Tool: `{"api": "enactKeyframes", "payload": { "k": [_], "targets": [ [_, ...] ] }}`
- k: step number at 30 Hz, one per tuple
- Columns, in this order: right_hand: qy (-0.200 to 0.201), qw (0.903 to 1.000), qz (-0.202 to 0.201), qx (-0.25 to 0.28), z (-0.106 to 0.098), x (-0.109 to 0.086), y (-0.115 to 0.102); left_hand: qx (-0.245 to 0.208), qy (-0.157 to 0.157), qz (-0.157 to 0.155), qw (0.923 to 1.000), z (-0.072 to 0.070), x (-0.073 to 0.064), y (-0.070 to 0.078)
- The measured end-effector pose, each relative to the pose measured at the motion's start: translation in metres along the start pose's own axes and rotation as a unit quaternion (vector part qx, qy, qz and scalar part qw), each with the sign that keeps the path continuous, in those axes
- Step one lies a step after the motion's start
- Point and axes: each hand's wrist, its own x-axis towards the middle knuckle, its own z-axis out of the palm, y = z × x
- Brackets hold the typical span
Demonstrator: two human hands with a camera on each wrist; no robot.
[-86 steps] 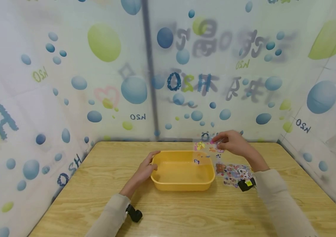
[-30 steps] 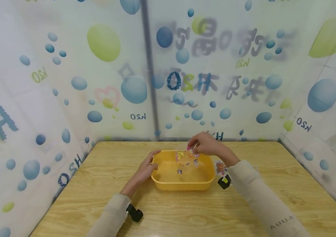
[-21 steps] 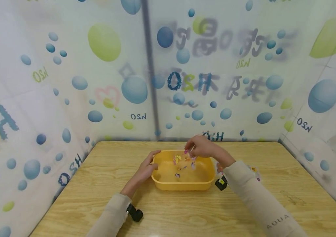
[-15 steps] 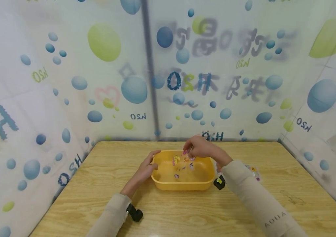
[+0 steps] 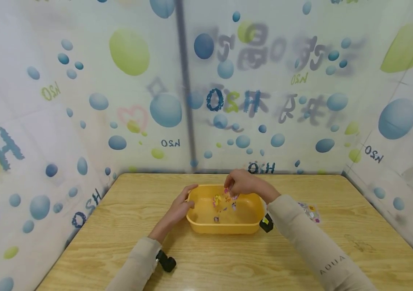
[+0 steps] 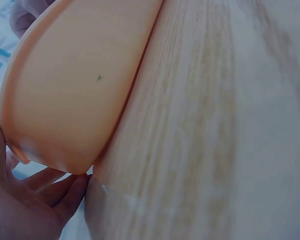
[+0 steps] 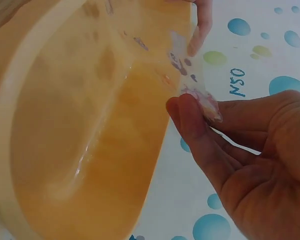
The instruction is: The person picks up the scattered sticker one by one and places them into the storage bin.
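A yellow plastic basin (image 5: 224, 229) stands on the table. My left hand (image 5: 177, 208) grips its left end, thumb over the rim and fingers against the outer wall, as the left wrist view shows. My right hand (image 5: 244, 184) is above the basin's back right part. Between thumb and fingers it pinches a clear sticker sheet (image 7: 182, 67) with small coloured figures. The sheet hangs into the basin; whether its lower edge touches the bottom I cannot tell. Right of the basin lie more sticker sheets (image 5: 311, 212), partly hidden by the right sleeve.
The wood-grain table (image 5: 206, 258) ends at the back against a curtain (image 5: 282, 81) printed with blue and green bubbles. Similar sheeting closes both sides. Black wrist cameras are strapped to the left wrist (image 5: 165, 262) and right wrist (image 5: 266, 223).
My right hand has carried the sticker sheet leftward from beside the basin to over it, then lowered it slightly. The left hand and the basin have stayed in place.
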Motion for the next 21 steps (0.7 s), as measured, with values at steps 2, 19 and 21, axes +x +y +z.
{"api": "enactKeyframes", "payload": {
  "k": [2, 19, 21],
  "targets": [
    [-0.004, 1.0000, 0.002, 0.008, -0.0002, 0.0010, -0.0008, -0.001, 0.002, -0.001, 1.0000, 0.0001, 0.0001, 0.0002],
    [-0.063, 0.9949, 0.077, 0.017, -0.0028, 0.0071, -0.0013, 0.001, 0.004, -0.008, 1.0000, 0.0007, 0.0003, -0.0009],
    [-0.070, 0.9935, 0.088, 0.018, -0.0024, 0.0086, 0.0000, 0.002, 0.004, -0.007, 1.0000, 0.0010, 0.0003, -0.0019]
  ]
}}
